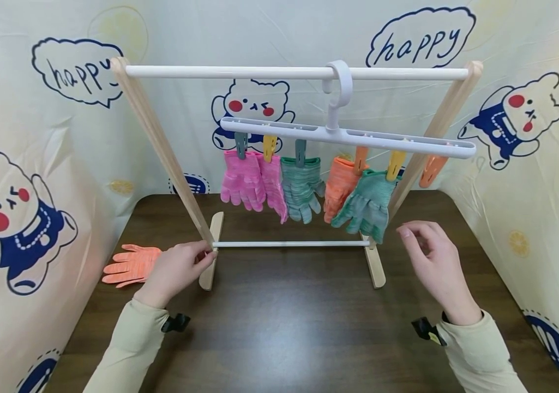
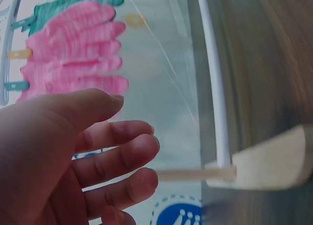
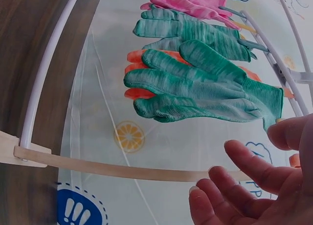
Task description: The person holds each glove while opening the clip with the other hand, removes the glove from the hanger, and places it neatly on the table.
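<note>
My left hand (image 1: 176,273) hovers by the foot of the rack's left post, fingers loosely bent around nothing, as the left wrist view (image 2: 117,156) confirms. Beside it an orange glove (image 1: 129,266) lies flat on the table, partly covered by the hand. My right hand (image 1: 433,265) is raised right of the hanging gloves, its thumb and fingers apart. From a white hanger (image 1: 279,129) hang two pink gloves (image 1: 242,183), a green glove (image 1: 300,188), an orange glove (image 1: 339,188) and another green glove (image 3: 195,90), which overlaps the orange one.
The hanger hooks over the white top bar (image 1: 235,72) of a wooden rack and tilts down to the right. An orange clip (image 1: 433,171) at its right end holds nothing. A white lower bar (image 1: 289,244) joins the rack's feet (image 1: 376,270) on the dark table (image 1: 279,327).
</note>
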{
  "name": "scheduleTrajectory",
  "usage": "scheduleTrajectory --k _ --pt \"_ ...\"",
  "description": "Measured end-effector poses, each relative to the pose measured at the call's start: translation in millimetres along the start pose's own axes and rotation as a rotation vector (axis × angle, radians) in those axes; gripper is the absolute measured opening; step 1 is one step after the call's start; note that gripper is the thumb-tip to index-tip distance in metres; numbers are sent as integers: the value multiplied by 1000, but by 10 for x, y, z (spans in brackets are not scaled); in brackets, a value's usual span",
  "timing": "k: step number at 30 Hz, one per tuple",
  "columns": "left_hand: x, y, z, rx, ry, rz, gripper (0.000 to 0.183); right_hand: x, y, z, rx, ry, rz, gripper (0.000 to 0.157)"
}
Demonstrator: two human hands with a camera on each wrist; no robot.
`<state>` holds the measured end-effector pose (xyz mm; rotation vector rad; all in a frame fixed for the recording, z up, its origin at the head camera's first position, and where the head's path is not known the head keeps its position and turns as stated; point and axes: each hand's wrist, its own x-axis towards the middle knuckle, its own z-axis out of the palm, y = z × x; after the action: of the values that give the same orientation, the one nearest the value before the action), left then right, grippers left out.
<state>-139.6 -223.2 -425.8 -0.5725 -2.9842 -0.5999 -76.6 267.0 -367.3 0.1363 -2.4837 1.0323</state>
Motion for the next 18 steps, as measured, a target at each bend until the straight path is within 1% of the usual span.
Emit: scheduleTrajectory --k 3,10,14,18 --pt "34 85 9 -19 1 24 13 13 -6 2 4 2 -5 24" --pt "96 247 51 -40 43 108 9 46 -29 15 26 26 -25 21" --pt "127 314 70 -63 83 142 5 57 -55 19 37 36 -28 22" --pt "173 380 82 -82 139 182 5 61 -70 26 43 44 -28 22"
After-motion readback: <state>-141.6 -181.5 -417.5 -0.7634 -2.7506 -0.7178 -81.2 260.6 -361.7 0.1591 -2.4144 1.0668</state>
